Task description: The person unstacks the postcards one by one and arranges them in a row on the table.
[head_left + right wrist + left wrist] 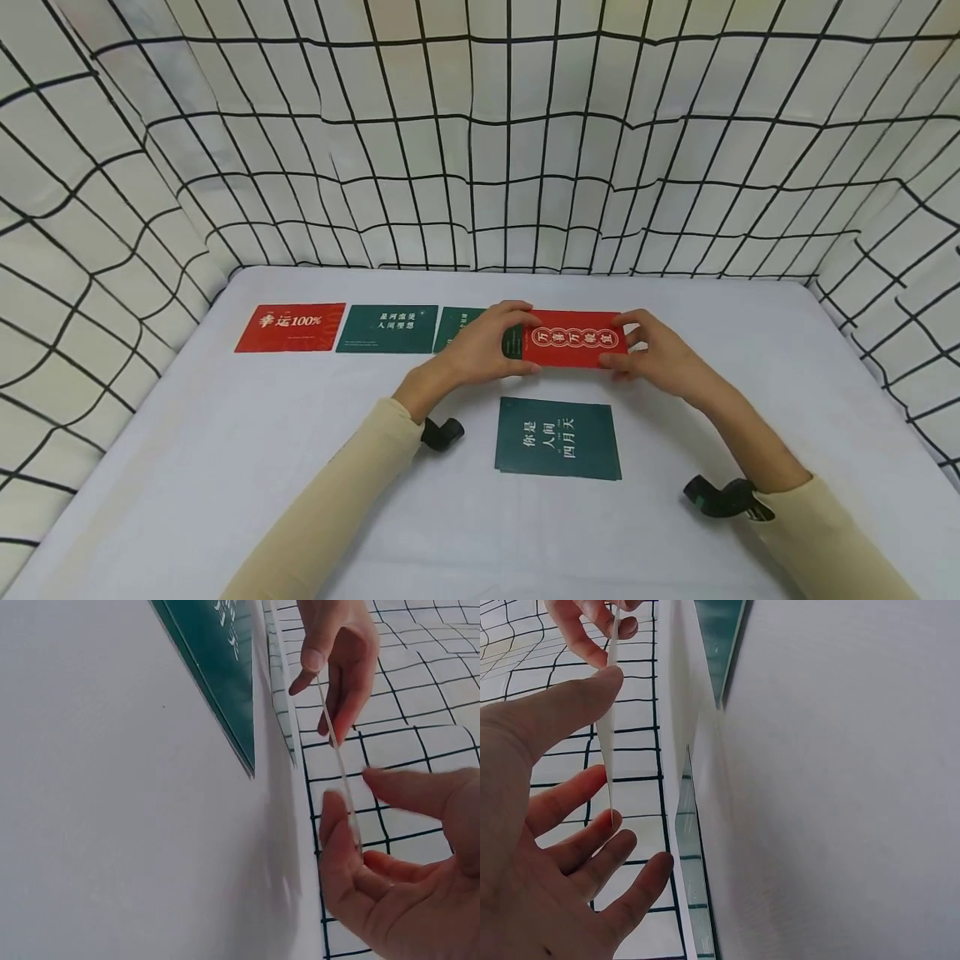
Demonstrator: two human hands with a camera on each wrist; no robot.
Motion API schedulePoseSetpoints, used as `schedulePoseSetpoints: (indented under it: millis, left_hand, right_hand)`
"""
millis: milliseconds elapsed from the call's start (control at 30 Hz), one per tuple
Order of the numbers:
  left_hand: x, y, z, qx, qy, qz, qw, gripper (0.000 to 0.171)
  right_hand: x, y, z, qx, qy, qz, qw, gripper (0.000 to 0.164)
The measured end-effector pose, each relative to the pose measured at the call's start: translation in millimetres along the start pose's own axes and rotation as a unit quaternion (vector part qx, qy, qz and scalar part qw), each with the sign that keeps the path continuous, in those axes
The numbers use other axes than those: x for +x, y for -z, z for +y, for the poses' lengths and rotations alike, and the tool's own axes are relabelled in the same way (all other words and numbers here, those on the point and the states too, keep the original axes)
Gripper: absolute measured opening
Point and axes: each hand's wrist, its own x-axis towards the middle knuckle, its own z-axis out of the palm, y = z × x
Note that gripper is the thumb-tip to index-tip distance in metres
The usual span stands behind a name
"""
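Observation:
A red card (574, 337) with white lettering is held up over the table between both hands, and both wrist views show it edge-on as a thin pale strip. My left hand (483, 340) grips its left end, thumb at the lower edge and index finger along the upper one. At the opposite end, my right hand (656, 354) holds the card with curled fingers at its right corners. Part of a dark green card (513, 342) shows below the red card's left end, beside the left palm. Nearer me lies a small stack of green cards (557, 437).
In a row at the back left lie a red card (291, 327), a green card (387, 329) and another green card (453, 323), partly hidden by the left hand. Black-lined netting (510, 150) rises behind the white-covered table (225, 467).

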Motion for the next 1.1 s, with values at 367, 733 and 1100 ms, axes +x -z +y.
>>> schedulePoseSetpoints:
  millis: [367,733,1100]
  left_hand:
    - [3.7,0.6,-5.0,-0.009,0.009,0.009,0.9999,0.072]
    - [15.1,-0.2,-5.3,0.019,0.021,0.016,0.9995,0.075]
    - [24.5,0.6,-3.9,0.035,0.015,-0.010,0.9992,0.079]
  right_hand:
    - [4,3,9,0.125,-0.006,0.002,0.992,0.074]
    - [8,-2,16,0.137,-0.011,0.007,0.990,0.069]
    - [9,-1,23,0.128,-0.021,0.029,0.991,0.066]
